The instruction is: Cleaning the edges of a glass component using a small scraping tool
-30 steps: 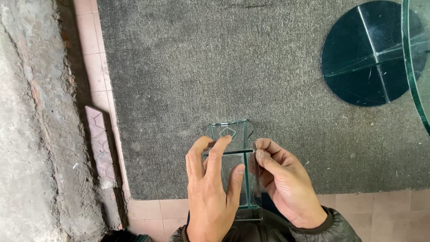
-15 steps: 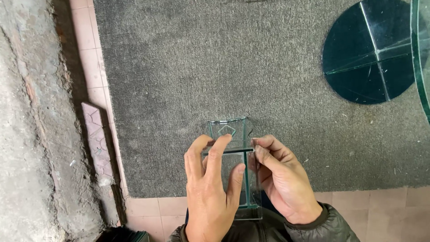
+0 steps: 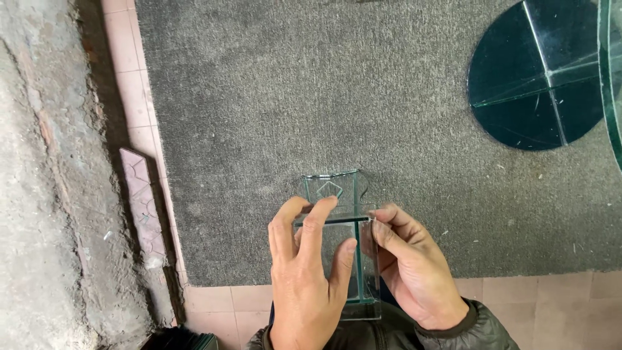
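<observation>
A small clear glass piece (image 3: 337, 194) made of joined panes, with a diamond pattern on its far pane, rests upright over the grey carpet (image 3: 311, 97). My left hand (image 3: 308, 279) lies across its left and top, fingers spread over the upper edge and thumb pressed on the side pane. My right hand (image 3: 411, 272) pinches its right edge between thumb and fingertips. Both hands hold the glass piece at the lower middle of the view.
A dark green round glass disc (image 3: 538, 78) with crossing panes lies at the upper right, beside a curved glass edge (image 3: 609, 84). A patterned tile strip (image 3: 141, 207) leans by the rough concrete wall (image 3: 45, 194) on the left. Pink floor tiles (image 3: 518, 304) border the carpet.
The view has shifted slightly. My left fingers have crept a little over the glass top; both hands stay on the piece in about the same place.
</observation>
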